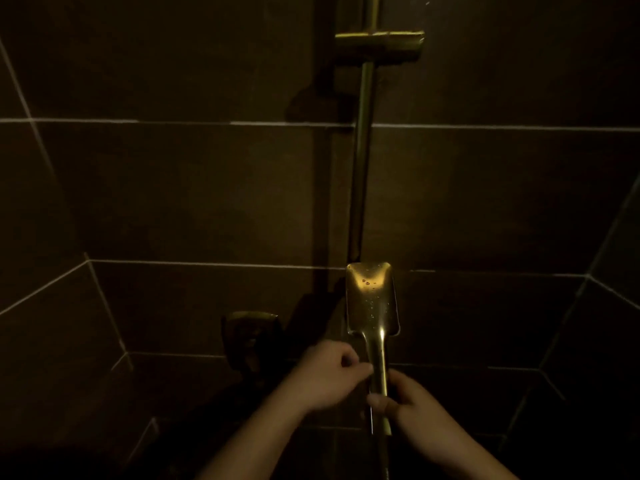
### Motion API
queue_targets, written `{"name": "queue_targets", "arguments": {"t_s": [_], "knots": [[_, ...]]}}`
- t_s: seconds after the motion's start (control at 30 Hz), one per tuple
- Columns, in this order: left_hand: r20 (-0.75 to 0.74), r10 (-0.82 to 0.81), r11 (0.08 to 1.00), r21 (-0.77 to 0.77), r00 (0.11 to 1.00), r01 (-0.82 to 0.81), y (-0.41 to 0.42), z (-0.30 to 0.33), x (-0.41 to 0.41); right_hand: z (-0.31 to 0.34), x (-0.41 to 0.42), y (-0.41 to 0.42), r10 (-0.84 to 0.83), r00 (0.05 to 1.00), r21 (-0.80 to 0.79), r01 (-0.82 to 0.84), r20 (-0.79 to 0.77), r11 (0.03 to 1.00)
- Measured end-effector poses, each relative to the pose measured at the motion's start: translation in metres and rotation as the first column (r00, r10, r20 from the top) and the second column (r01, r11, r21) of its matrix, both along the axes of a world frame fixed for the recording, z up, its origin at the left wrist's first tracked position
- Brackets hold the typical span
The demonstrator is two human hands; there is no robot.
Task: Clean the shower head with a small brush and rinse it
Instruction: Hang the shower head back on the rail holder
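The shower head (372, 297) stands upright just below the middle of the dim view, its flat rectangular back toward the camera and beaded with water drops, its handle running straight down toward 6 o'clock. The right hand (412, 403) grips the handle low down, fingers and thumb curled round it from the 4 o'clock side. The left hand (323, 374) comes in from 7 o'clock with its fingers bent and their tips touching the handle just above the right hand; whether it pinches the handle or carries anything small cannot be told in this light. Below the right hand the hose (381, 452) drops out of the frame at 6 o'clock. Behind the shower head, a rail (362, 161) rises toward 12 o'clock, and a holder (379, 46) sits across it near the top edge. At 8 o'clock from the shower head, a valve knob (251, 336) juts from the wall (173, 188), well apart from the left hand. The wall is of large dark tiles with pale grout lines, and it folds into corners at 9 and 3 o'clock. No bristles are visible from this side.
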State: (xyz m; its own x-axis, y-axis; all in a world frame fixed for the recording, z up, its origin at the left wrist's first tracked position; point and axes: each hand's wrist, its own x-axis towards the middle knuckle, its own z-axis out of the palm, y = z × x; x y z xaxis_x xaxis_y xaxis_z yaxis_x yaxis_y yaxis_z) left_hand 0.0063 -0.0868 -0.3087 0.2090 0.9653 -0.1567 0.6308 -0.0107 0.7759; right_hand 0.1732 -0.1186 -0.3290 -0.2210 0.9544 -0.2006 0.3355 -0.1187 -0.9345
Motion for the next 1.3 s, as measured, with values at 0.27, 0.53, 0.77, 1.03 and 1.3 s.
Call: {"name": "queue_targets", "arguments": {"t_s": [0.27,0.53,0.77,1.03,1.3], "knots": [[-0.374,0.234,0.835,0.549,0.897,0.011,0.041,0.158,-0.003,0.090,0.056,0.029,-0.064,0.996,0.140,0.054,0.066,0.989],[-0.311,0.424,0.465,0.881,0.851,0.090,0.063,0.270,0.012,0.196,0.057,0.075,-0.002,1.000,0.281,0.008,-0.020,0.960],[-0.467,0.385,0.562,0.803,0.796,0.200,0.088,0.301,0.033,0.287,0.060,0.105,-0.047,0.998,0.421,0.063,-0.048,0.905],[-0.502,0.437,0.627,0.765,0.746,0.147,0.102,0.298,0.039,0.374,0.072,0.142,-0.003,0.982,0.472,0.094,-0.189,0.877],[-0.536,0.578,0.589,0.796,0.616,0.140,0.108,0.290,0.053,0.429,0.060,0.167,0.006,0.973,0.555,0.126,-0.231,0.822]]}}
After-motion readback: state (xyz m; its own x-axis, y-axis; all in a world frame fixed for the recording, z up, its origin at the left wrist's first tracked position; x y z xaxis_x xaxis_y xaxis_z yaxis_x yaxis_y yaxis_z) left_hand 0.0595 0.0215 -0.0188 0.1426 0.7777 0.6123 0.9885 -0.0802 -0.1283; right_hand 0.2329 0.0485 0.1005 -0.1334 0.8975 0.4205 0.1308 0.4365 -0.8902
